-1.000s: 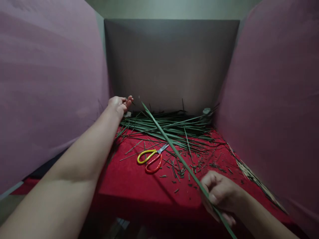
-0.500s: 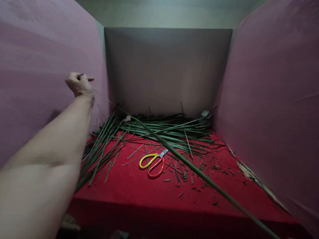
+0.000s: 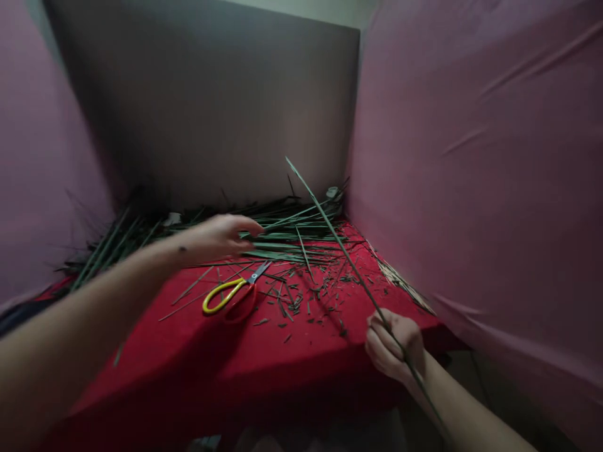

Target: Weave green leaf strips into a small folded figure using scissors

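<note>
My right hand is closed around a long, thin green stalk, whose tip slants up and away to the left. The lower end of the stalk runs back along my right forearm. Stretched out over the near side of a heap of green stalks, my left hand has its fingers apart and nothing visible in them. Below it lie scissors with one yellow and one red handle, their blades pointing away to the right. The red handle is in shadow.
Short green clippings are scattered over the red cloth of the table. Pale thin sticks lie along the right edge. Pink cloth walls stand on both sides, with a grey panel behind. A whitish object sits at the back right.
The view has turned to the right. My left hand has come down from the upper left, off the stalk's thin end. My right hand, gripping the stalk, has come into view.
</note>
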Tool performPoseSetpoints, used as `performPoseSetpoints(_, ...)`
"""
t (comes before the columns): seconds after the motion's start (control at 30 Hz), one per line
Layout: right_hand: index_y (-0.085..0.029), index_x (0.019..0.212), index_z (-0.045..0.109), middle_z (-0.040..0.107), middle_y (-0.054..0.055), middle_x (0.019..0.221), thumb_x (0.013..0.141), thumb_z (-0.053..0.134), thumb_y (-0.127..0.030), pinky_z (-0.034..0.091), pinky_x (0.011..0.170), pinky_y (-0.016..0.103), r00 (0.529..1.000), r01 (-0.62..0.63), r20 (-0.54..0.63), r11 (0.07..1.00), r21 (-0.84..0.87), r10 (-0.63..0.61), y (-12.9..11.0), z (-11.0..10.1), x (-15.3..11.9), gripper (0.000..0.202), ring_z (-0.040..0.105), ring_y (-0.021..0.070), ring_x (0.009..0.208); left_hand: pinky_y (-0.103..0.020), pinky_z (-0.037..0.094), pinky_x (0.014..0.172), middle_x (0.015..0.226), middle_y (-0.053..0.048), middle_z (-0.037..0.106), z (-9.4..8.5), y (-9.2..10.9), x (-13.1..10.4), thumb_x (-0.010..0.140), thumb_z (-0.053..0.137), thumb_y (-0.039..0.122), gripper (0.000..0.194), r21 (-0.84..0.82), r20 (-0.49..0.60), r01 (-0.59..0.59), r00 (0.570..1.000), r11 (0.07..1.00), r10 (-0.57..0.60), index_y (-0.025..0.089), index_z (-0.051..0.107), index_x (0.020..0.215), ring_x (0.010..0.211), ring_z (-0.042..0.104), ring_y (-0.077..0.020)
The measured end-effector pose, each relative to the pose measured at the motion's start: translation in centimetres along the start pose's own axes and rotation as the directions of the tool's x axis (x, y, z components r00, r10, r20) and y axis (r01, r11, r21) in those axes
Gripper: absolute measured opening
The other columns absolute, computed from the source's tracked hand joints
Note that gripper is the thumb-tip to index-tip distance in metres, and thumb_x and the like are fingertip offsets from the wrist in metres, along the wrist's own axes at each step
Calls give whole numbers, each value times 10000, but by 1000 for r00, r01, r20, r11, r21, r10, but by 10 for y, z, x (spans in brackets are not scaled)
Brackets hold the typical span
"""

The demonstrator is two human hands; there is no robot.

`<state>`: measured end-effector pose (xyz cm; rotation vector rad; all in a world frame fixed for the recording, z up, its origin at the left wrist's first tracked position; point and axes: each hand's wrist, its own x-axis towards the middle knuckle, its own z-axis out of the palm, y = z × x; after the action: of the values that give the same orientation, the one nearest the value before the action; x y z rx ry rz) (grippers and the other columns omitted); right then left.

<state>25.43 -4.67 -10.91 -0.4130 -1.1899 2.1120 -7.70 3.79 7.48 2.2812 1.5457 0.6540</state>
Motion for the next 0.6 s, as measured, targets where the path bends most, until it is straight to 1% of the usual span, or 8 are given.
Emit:
performPoseSetpoints(0.03,-156,501,528,439,-7,370,647,626,-335,298,254,168,989,110,79,981,160,-124,-2,5,14,251,396,83,253,-191,398,505,720,-12,655,23,17,-9,730,605,326,259,-185,204,9,979,983,30,182,661,937,544,534,-92)
performPoseSetpoints(0.07,-145,499,529,434,-12,367,624,623,-311,253,221,164,977,137,129,961,240,-171,-4,10,27,228,366,78,223,-196,377,468,669,-8,632,44,32,-17,758,572,396,311,-359,327,72,944,931,53,185,647,974,500,505,-90)
performPoseSetpoints(0.13,-124,526,543,459,-4,385,636,590,-267,238,196,171,968,100,196,953,287,-160,-6,22,45,187,359,83,200,-196,301,385,534,19,562,77,57,-29,758,567,464,369,-583,422,187,901,791,98,179,632,981,397,417,-77)
performPoseSetpoints(0.2,-106,544,550,500,18,413,646,570,-221,272,211,172,971,75,202,967,243,-126,-7,29,51,155,405,93,223,-191,275,365,469,28,516,97,70,-31,739,599,463,325,-731,408,235,903,641,134,149,631,819,366,394,-65)
performPoseSetpoints(0.3,-78,607,569,595,76,511,687,551,-185,294,227,167,978,-11,208,993,115,-13,-12,29,49,135,477,107,274,-173,259,348,477,32,514,107,71,-22,722,639,400,274,-844,347,298,937,446,31,128,617,746,349,401,-45)
performPoseSetpoints(0.37,-72,630,567,623,92,551,705,550,-163,289,224,159,980,-63,190,997,34,56,-16,28,46,119,510,115,298,-163,253,341,489,25,524,107,67,-16,719,648,323,211,-876,312,303,949,376,-39,113,625,731,359,418,-41)
performPoseSetpoints(0.5,-87,687,569,610,42,524,691,602,-160,304,234,146,993,-100,56,990,-99,106,-28,32,46,80,519,108,311,-173,231,321,416,21,493,103,58,-11,740,613,272,175,-883,255,257,965,393,-58,107,627,684,327,393,-51)
performPoseSetpoints(0.6,-127,715,559,556,-32,475,669,662,-186,314,252,143,991,-63,-127,987,-146,45,-39,40,56,127,485,86,299,-180,232,313,409,25,492,102,56,-13,741,612,275,168,-875,220,230,973,427,-75,114,627,696,309,379,-54)
